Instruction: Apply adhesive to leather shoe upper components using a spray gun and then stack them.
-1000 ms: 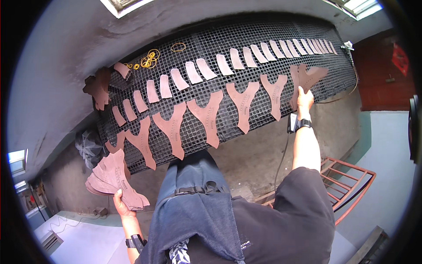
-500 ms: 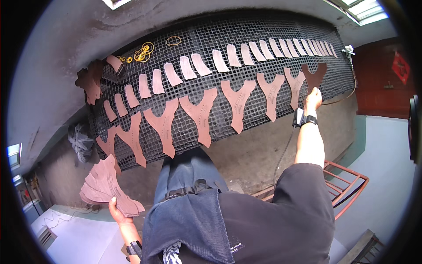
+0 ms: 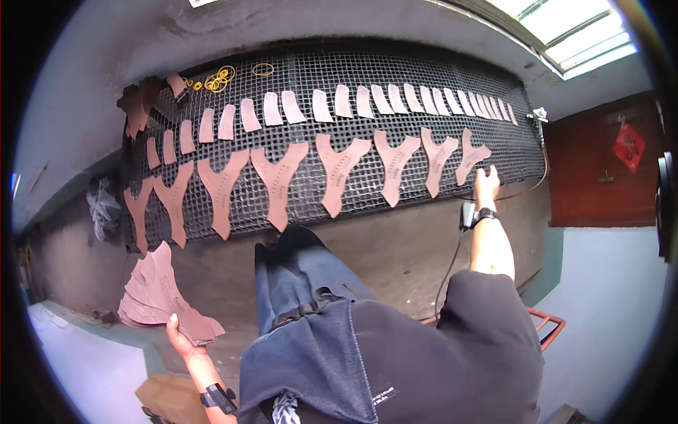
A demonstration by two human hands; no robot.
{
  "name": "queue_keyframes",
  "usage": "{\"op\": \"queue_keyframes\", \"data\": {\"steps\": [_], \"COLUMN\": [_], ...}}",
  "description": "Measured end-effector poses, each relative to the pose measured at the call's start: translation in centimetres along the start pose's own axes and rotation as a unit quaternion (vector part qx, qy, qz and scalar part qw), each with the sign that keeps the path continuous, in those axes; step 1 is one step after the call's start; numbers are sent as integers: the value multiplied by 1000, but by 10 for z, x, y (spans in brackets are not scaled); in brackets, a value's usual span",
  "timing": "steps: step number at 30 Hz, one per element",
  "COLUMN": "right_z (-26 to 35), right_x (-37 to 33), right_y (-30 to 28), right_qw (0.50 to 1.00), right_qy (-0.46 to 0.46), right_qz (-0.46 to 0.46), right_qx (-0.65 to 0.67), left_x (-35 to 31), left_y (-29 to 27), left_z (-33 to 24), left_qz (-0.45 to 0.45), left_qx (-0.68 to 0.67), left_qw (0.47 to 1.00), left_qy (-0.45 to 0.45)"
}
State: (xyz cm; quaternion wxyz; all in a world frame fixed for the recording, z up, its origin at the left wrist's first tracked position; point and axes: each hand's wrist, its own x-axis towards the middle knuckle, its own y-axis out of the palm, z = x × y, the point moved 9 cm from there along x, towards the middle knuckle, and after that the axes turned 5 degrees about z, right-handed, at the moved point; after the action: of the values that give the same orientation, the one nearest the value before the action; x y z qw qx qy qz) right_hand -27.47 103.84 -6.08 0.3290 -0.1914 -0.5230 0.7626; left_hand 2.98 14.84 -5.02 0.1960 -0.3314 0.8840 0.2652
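Right, over on the right side of the frame the right hand (image 3: 487, 186) is stretched out with its finger and thumb parted, nothing seen between them, just below the last Y-shaped cut-out (image 3: 469, 160); whether a fingertip brushes that piece, I can't tell. It lies flat on the black mesh rack (image 3: 417, 62), at the right end of a row of eight brownish-pink Y-shaped cut-outs (image 3: 339, 173) running across the middle of the picture, forks up, stems pointing down toward the near edge. Down at lower left, the left hand (image 3: 185, 340) has a firm hold on a fanned stack of cut-outs (image 3: 164, 293), thumb on top, other fingers tucked under, the whole bundle out in front of the rack's lower left corner. Above the Y row runs a line of pale curved strips (image 3: 342, 101), packed much tighter at the right end. Upper left, a dark pile of pieces (image 3: 139, 106) sits at the rack's corner, with yellow rubber bands (image 3: 220, 79) scattered to its right. Each wrist wears a black strap, and on the right a small box (image 3: 467, 215) trails a cable (image 3: 450, 265). Far right stands a dark red door (image 3: 586, 187).
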Motion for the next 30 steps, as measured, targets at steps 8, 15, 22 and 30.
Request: {"op": "queue_keyframes", "data": {"steps": [8, 15, 22, 30], "right_z": [17, 15, 8, 32], "right_x": [13, 43, 52, 56], "right_y": [53, 85, 76, 19], "right_qw": [968, 900, 788, 809], "right_qy": [-168, -304, -559, -558], "right_qz": [137, 191, 188, 180], "right_qx": [-129, -247, -174, 30], "left_x": [-125, -207, -249, -270], "left_y": [40, 110, 228, 359], "left_z": [117, 182, 249, 289], "left_qz": [-77, -106, -141, -40], "left_qx": [-64, -95, -139, -103], "left_qw": [995, 989, 978, 993], "left_qy": [-13, 35, 63, 45]}}
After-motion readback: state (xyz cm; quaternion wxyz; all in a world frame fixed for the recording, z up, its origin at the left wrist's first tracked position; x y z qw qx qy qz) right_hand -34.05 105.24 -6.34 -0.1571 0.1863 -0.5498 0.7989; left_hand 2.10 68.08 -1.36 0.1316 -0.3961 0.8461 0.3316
